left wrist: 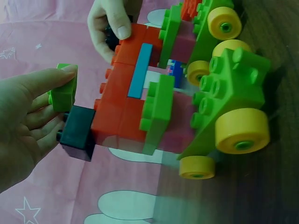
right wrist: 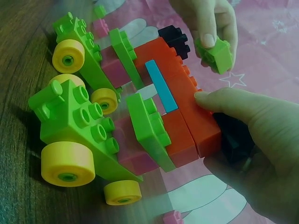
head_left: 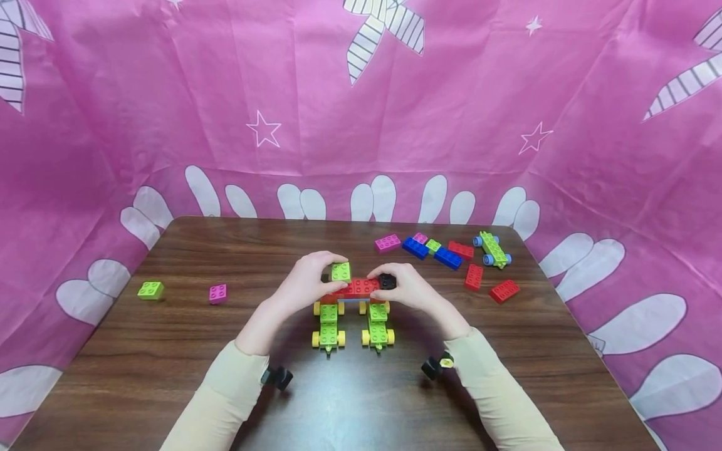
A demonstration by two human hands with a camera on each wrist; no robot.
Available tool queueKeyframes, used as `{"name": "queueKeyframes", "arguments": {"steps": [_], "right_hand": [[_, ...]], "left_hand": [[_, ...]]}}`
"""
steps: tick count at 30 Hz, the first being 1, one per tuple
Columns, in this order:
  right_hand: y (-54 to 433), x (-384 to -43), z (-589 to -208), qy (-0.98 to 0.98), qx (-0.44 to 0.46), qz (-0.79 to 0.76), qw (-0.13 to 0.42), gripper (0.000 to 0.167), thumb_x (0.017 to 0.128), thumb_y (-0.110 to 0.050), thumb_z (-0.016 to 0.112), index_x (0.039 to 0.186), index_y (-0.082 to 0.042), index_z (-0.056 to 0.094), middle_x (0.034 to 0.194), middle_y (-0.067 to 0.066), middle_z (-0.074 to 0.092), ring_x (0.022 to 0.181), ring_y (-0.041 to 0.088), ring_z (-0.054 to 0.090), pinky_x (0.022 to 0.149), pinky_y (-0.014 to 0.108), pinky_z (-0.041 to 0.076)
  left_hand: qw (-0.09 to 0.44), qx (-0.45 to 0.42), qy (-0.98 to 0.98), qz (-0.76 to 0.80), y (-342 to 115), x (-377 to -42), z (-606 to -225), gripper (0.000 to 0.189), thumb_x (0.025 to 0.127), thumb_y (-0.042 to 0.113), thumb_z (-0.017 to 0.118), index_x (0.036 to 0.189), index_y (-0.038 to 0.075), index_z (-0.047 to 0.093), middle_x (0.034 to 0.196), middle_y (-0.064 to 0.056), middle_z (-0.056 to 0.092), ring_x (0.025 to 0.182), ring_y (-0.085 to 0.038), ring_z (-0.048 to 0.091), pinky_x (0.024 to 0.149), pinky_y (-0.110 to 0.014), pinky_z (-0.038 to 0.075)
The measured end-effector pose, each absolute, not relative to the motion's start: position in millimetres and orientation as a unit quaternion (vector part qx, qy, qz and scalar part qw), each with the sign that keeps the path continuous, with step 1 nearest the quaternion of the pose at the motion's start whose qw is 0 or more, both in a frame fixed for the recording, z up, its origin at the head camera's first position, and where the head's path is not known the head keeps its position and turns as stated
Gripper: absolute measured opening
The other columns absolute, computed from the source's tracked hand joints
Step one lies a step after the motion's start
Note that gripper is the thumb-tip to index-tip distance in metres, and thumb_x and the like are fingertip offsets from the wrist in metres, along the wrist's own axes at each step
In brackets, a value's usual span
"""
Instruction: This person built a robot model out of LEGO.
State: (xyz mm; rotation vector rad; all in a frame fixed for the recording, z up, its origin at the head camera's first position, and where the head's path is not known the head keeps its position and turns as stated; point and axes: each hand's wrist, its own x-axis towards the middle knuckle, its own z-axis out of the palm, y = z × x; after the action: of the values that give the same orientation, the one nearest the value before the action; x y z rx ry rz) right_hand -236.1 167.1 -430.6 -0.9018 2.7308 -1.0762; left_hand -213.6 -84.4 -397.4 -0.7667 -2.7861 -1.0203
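The left hand [head_left: 301,280] pinches a green brick [head_left: 341,272] just above the model [head_left: 361,288]; the right hand [head_left: 410,285] grips the model's right end, apparently steadying it on the counter [head_left: 175,363].

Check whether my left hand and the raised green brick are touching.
Touching. The left wrist view shows it: the left hand pinches the raised green brick, with the thumb pressed over its edge.

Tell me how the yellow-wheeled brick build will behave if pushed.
The brick build would probably roll, given the yellow wheels on its green bases. Stacked tall from separate pieces, it could tip or come apart.
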Motion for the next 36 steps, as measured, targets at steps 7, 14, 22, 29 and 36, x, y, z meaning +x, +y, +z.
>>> {"name": "queueKeyframes", "arguments": {"steps": [7, 14, 22, 29, 36], "right_hand": [[167, -237, -432, 0.887, -0.291, -0.357, 0.036, 0.032, 0.084, -0.023, 0.077, 0.113, -0.011, 0.07, 0.112, 0.003, 0.071, 0.102, 0.02, 0.061, 0.095, 0.043, 0.051], [168, -237, -431, 0.884, -0.299, -0.359, 0.034, 0.031, 0.085, -0.023, 0.076, 0.113, -0.011, 0.07, 0.112, 0.004, 0.071, 0.101, 0.019, 0.061, 0.094, 0.041, 0.051], [167, -237, -431, 0.882, -0.299, -0.361, 0.035, 0.031, 0.085, -0.022, 0.077, 0.113, -0.011, 0.07, 0.112, 0.004, 0.071, 0.101, 0.019, 0.06, 0.094, 0.042, 0.051], [165, -236, -428, 0.88, -0.305, -0.362, 0.036, 0.037, 0.084, -0.022, 0.078, 0.117, -0.007, 0.068, 0.114, 0.004, 0.07, 0.105, 0.02, 0.061, 0.096, 0.043, 0.052], [154, -235, -418, 0.876, -0.322, -0.358, 0.031, 0.038, 0.084, -0.018, 0.077, 0.117, -0.004, 0.067, 0.115, 0.007, 0.071, 0.109, 0.023, 0.063, 0.098, 0.044, 0.051]], "left_hand": [[0.015, -0.258, -0.908, -0.329, -81, -214, -404, 0.045, 0.083, 0.021, 0.079, 0.124, 0.008, 0.065, 0.115, -0.006, 0.068, 0.088, -0.019, 0.059, 0.079, -0.034, 0.052], [0.01, -0.268, -0.908, -0.321, -80, -214, -408, 0.042, 0.084, 0.02, 0.078, 0.122, 0.007, 0.066, 0.117, -0.007, 0.068, 0.1, -0.02, 0.062, 0.089, -0.038, 0.053], [0.002, -0.262, -0.911, -0.318, -80, -216, -411, 0.043, 0.083, 0.02, 0.079, 0.122, 0.007, 0.067, 0.117, -0.007, 0.069, 0.105, -0.02, 0.062, 0.094, -0.04, 0.053], [-0.004, -0.262, -0.912, -0.315, -79, -217, -412, 0.044, 0.083, 0.02, 0.079, 0.123, 0.007, 0.066, 0.117, -0.007, 0.069, 0.106, -0.021, 0.062, 0.095, -0.04, 0.053], [-0.005, -0.258, -0.913, -0.317, -79, -217, -412, 0.047, 0.083, 0.022, 0.079, 0.125, 0.007, 0.065, 0.119, -0.007, 0.068, 0.109, -0.022, 0.062, 0.095, -0.041, 0.052]]}}
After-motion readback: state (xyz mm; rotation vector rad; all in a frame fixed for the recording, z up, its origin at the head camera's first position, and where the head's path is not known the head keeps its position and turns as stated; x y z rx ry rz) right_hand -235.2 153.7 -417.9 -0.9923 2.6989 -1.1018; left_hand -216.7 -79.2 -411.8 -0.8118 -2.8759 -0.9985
